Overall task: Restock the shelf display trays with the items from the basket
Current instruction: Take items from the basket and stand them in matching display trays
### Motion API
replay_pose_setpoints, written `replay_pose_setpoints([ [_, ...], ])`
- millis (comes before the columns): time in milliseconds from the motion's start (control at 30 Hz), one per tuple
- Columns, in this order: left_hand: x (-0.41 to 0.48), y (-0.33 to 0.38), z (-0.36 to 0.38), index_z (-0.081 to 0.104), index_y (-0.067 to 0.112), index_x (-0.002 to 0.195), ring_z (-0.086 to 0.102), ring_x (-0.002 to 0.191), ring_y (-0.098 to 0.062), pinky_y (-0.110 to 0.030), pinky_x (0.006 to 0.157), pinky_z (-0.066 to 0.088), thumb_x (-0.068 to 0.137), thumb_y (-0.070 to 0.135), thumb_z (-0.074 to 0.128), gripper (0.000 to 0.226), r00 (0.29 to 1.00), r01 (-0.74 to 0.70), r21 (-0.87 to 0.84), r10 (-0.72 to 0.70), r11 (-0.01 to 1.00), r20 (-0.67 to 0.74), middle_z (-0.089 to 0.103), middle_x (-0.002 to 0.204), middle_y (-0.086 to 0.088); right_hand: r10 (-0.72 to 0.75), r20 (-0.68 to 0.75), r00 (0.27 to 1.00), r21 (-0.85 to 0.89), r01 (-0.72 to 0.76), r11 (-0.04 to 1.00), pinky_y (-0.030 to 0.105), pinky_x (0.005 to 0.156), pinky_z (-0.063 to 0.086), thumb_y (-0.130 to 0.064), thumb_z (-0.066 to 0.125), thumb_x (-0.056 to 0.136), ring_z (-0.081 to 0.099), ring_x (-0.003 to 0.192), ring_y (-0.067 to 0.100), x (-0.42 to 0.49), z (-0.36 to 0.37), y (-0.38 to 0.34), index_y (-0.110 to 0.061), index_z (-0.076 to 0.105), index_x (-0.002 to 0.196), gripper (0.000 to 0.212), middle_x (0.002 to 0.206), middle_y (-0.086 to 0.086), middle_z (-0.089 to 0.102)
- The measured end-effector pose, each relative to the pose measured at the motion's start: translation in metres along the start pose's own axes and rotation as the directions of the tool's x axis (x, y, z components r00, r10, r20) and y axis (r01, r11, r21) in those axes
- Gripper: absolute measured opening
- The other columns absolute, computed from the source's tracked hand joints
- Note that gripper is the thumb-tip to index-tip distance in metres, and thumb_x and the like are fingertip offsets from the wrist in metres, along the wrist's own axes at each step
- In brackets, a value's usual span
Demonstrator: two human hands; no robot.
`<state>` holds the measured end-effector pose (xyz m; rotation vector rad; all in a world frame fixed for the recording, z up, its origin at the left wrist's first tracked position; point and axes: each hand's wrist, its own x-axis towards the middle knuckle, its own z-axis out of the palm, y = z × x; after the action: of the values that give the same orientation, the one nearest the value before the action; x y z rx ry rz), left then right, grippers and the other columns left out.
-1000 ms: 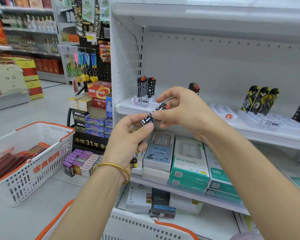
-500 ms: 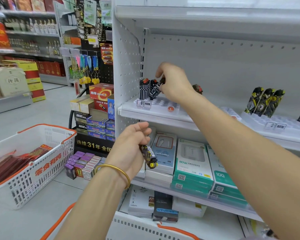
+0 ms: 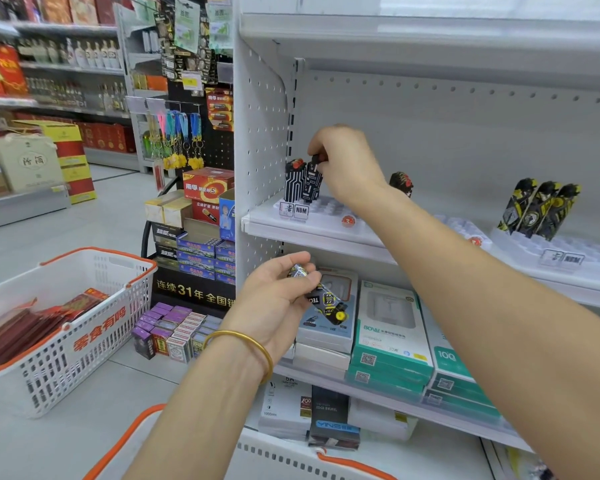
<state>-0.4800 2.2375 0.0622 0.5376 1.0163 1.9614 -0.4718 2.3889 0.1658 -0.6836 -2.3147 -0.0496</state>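
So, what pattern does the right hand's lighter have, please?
The lighter is black with white lines; head view.

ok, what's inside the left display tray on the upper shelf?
Left tray: two black-and-white lighters upright at back-left, right hand pinching one's top; empty sockets ahead. Forearm hides its right end.

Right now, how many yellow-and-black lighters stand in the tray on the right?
3, side by side at the back of the display tray: left lighter, middle lighter, right lighter. None looks hidden there.

Pale tiled floor (image 3: pixel 101 220) runs between white pegboard shelving (image 3: pixel 267 116) and stocked aisle shelves (image 3: pixel 66 67).
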Motion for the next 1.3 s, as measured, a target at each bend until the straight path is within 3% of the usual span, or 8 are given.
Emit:
replay_pose_setpoints([
  [267, 0.000, 0.002, -0.003, 0.058, 0.004, 0.094, 0.056, 0.070, -0.015, -0.015, 0.056, 0.051, 0.085, -0.017, 0.046, 0.026, 1.000, -0.009, -0.065, 0.010, 0.998, 0.015, 0.057, 0.082, -0.011, 0.062, -0.001, 0.998, 0.111, -0.061, 0.992, 0.024, 0.079, 0.044, 0.013, 0.051, 0.082, 0.056, 0.094, 0.026, 0.005, -0.002, 0.005, -0.011, 0.068, 0.108, 0.039, 0.106, 0.010, 0.052],
  [400, 0.001, 0.003, -0.003, 0.058, 0.004, 0.095, 0.056, 0.072, -0.015, -0.019, 0.063, 0.051, 0.085, -0.017, 0.046, 0.026, 1.000, -0.011, -0.056, 0.012, 0.998, 0.016, 0.057, 0.083, -0.011, 0.161, 0.056, 0.985, 0.171, -0.168, 0.971, 0.032, 0.087, 0.050, 0.004, 0.054, 0.085, 0.058, 0.089, 0.024, 0.011, 0.000, 0.004, -0.005, 0.064, 0.112, 0.031, 0.084, 0.001, 0.049],
  [567, -0.001, 0.003, -0.002, 0.057, 0.004, 0.095, 0.056, 0.071, -0.016, -0.021, 0.065, 0.051, 0.086, -0.017, 0.046, 0.025, 0.999, -0.020, -0.068, 0.022, 0.997, 0.034, 0.055, 0.084, -0.012, 0.098, 0.082, 0.992, 0.127, -0.108, 0.986, 0.036, 0.089, 0.049, 0.004, 0.043, 0.087, 0.059, 0.102, 0.032, 0.002, 0.007, 0.002, -0.014, 0.066, 0.116, 0.041, 0.114, 0.011, 0.060],
  [800, -0.007, 0.006, -0.004, 0.056, 0.003, 0.096, 0.063, 0.066, -0.015, -0.022, 0.064, 0.057, 0.085, -0.011, 0.051, 0.019, 0.996, -0.072, -0.088, 0.076, 0.994, 0.038, 0.058, 0.084, -0.013, 0.068, -0.025, 0.997, 0.195, -0.062, 0.979, 0.032, 0.084, 0.048, 0.014, 0.033, 0.081, 0.052, 0.092, 0.018, -0.036, -0.027, -0.002, -0.019, 0.057, 0.125, 0.061, 0.108, 0.005, 0.058],
  [933, -0.012, 0.005, 0.004, 0.055, 0.003, 0.089, 0.066, 0.058, -0.010, -0.021, 0.057, 0.056, 0.084, -0.008, 0.054, 0.013, 0.996, -0.089, -0.070, 0.091, 0.994, 0.021, 0.058, 0.078, -0.010, 0.118, 0.099, 0.988, 0.523, -0.153, 0.839, 0.029, 0.054, 0.054, 0.006, 0.042, 0.090, 0.061, 0.068, 0.016, -0.096, -0.061, -0.001, -0.016, 0.065, 0.101, 0.034, 0.093, 0.010, 0.061],
  [1067, -0.024, -0.008, 0.025, 0.052, 0.001, 0.086, 0.067, 0.062, -0.012, -0.021, 0.059, 0.057, 0.084, -0.007, 0.053, 0.008, 0.995, -0.083, -0.071, 0.086, 0.994, 0.044, 0.060, 0.076, -0.011, 0.179, 0.317, 0.931, 0.654, -0.351, 0.670, 0.031, 0.053, 0.054, -0.018, 0.052, 0.093, 0.064, 0.063, 0.014, -0.156, -0.087, 0.017, -0.011, 0.066, 0.096, 0.016, 0.083, 0.007, 0.064],
  [1133, -0.032, -0.020, 0.041, 0.050, 0.000, 0.084, 0.069, 0.065, -0.014, -0.022, 0.061, 0.057, 0.082, -0.006, 0.054, 0.008, 0.995, -0.059, -0.075, 0.065, 0.995, 0.076, 0.061, 0.078, -0.014, 0.188, 0.386, 0.903, 0.724, -0.423, 0.545, 0.027, 0.053, 0.056, -0.011, 0.059, 0.088, 0.067, 0.063, 0.015, -0.177, -0.097, 0.029, -0.009, 0.066, 0.093, 0.009, 0.080, 0.007, 0.064],
  [1300, -0.043, -0.036, 0.078, 0.060, 0.002, 0.088, 0.064, 0.085, -0.024, -0.029, 0.071, 0.059, 0.084, -0.002, 0.056, 0.007, 0.975, -0.031, 0.148, -0.003, 0.989, 0.222, 0.066, 0.093, -0.019, 0.344, 0.287, 0.894, 0.782, -0.426, 0.454, 0.021, 0.052, 0.052, 0.002, 0.063, 0.083, 0.061, 0.057, 0.013, -0.196, -0.124, 0.066, -0.010, 0.062, 0.094, 0.016, 0.072, 0.006, 0.062],
])
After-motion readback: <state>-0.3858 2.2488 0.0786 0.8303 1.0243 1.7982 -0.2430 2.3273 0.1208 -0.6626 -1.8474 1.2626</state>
